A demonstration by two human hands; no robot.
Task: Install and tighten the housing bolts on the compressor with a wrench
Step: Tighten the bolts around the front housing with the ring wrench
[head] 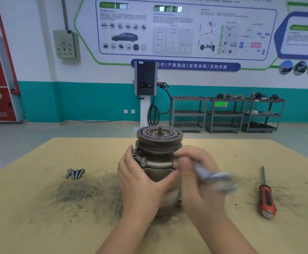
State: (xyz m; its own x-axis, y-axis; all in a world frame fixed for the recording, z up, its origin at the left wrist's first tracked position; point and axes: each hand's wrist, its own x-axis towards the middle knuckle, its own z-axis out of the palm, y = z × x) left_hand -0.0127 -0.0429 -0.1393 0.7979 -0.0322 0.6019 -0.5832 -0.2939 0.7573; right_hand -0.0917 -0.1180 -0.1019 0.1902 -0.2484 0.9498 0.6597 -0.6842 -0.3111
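Note:
A grey compressor (159,167) stands upright on the tan table (39,226), its grooved pulley on top. My left hand (140,182) wraps around the left side of its housing, just below a flange where a bolt head (143,159) sits. My right hand (197,173) is at the right side of the housing, shut on a silvery wrench (215,177) that is blurred by motion and points right. Several loose bolts (75,173) lie together on the table to the left.
A screwdriver with a red and black handle (266,196) lies on the table at the right. Dark grime is smeared around the compressor. Beyond the table stand a charging post (145,79) and metal shelf carts (226,114) along the wall.

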